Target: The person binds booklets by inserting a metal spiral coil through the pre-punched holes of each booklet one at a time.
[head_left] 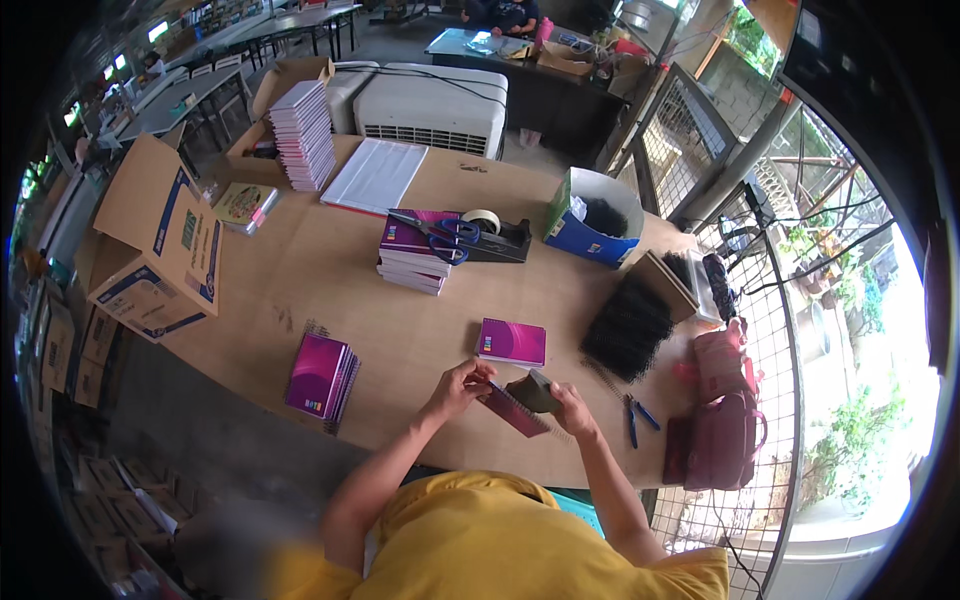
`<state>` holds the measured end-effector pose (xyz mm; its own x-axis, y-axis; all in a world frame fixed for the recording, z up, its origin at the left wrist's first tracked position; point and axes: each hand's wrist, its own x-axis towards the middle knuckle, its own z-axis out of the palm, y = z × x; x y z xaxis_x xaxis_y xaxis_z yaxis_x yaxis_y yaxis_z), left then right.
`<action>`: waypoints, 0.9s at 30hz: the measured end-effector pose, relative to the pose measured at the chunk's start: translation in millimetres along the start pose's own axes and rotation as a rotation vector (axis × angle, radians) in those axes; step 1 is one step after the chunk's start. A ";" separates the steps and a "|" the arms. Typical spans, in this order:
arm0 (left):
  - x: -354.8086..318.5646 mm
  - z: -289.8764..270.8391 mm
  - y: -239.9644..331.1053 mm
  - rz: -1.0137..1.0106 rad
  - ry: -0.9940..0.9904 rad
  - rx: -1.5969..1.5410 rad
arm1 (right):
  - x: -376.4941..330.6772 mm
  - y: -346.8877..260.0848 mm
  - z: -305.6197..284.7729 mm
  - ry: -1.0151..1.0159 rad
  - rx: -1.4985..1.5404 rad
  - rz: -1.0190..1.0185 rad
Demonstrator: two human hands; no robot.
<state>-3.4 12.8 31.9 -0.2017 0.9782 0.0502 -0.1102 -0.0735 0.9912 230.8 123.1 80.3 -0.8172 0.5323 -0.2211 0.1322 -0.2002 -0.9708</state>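
Close in front of me, above the near edge of the table, both hands hold a small purple notebook (pixel 516 411). My left hand (pixel 462 388) pinches its left end, by the bound edge. My right hand (pixel 570 408) grips a dark, curved cover or leaf (pixel 533 391) bent up from it. A thin wire coil seems to run along the notebook's edge; how far it is threaded I cannot tell. Just beyond lies a short stack of purple notebooks (pixel 512 342). To the right, blue-handled pliers (pixel 640 420) rest beside a heap of black spiral coils (pixel 628 328).
Spiral-bound purple notebooks (pixel 322 378) are stacked at left. Blue scissors (pixel 440 236) lie on another notebook pile beside a tape dispenser (pixel 503 240). A blue box (pixel 592 222), an open cardboard carton (pixel 155 240), a tall book stack (pixel 303 138) and a maroon bag (pixel 722 440) stand around.
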 end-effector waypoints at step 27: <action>-12.0 30.5 65.5 -0.020 0.031 0.117 | -133.7 57.8 -73.8 1.106 -0.980 -0.057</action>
<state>21.5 2.2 99.9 -0.2311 0.9725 0.0285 -0.0001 -0.0293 0.9996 389.1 101.1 46.9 -0.0609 0.9524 0.2988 0.8007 0.2254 -0.5551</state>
